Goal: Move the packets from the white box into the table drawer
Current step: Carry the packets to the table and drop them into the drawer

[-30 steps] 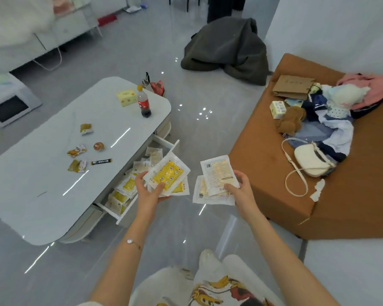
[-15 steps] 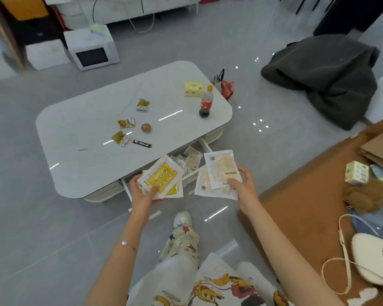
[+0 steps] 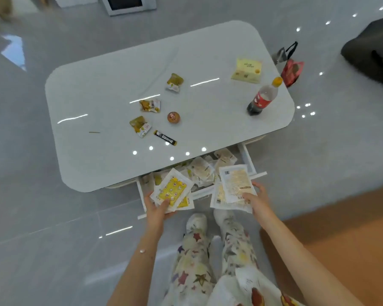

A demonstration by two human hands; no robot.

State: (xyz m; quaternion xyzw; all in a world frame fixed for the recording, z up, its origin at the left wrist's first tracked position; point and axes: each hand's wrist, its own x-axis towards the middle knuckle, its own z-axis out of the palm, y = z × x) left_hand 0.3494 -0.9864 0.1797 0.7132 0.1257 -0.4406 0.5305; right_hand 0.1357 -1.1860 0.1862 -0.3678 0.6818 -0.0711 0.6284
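Moved since the earlier frame: both hands, with their loads, have come over the front of the white pull-out drawer (image 3: 247, 161), which now faces the viewer squarely.

Left hand (image 3: 157, 209): fingers (image 3: 164, 204) curled round a small stack of white packets with yellow printed panels (image 3: 171, 191), thumb on top, held above the drawer's left end.

Right hand (image 3: 258, 200): fingers (image 3: 246, 196) pinching a fanned pair of pale printed packets (image 3: 236, 183), held over the drawer's right front rail.

Drawer contents: a loose heap of similar packets (image 3: 200, 171), partly under the overhang.

Glossy white rounded surface (image 3: 102, 89) above:
- three crumpled yellow snack wrappers (image 3: 174, 82)
- a small round orange item (image 3: 173, 117)
- a black stick sachet (image 3: 165, 138)
- a pale yellow carton (image 3: 247, 70)
- a part-full cola bottle with a yellow cap (image 3: 262, 98), upright near the right edge

Floor beside the surface: a red bag (image 3: 292, 71).
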